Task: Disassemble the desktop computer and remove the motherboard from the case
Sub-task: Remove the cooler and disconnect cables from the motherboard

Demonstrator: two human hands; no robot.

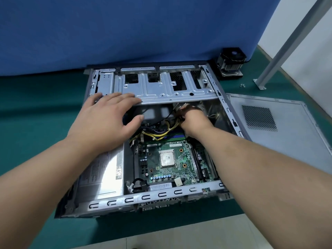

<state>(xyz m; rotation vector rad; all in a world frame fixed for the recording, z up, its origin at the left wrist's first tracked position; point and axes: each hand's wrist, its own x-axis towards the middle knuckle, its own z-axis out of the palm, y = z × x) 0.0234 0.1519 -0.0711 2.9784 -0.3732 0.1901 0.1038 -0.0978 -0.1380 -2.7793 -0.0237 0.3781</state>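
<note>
An open grey computer case [161, 194] lies on its side on a green mat. Inside it sits the green motherboard [154, 159] with a bare silver processor [167, 158] in the middle. My left hand [106, 119] rests flat on the near edge of the metal drive cage [161, 87], fingers straight. Deeper inside, under the cage edge, my right hand [193, 117] grips a bundle of yellow and black power cables [161, 133] at their connector. The fingertips are hidden behind the hand.
The silver power supply [106, 169] fills the case's left side. The removed side panel [280, 126] lies to the right. A cooler with fan [231, 62] and a few loose screws [242, 85] sit at the back right by a metal post foot [259, 85]. A blue partition [125, 29] stands behind.
</note>
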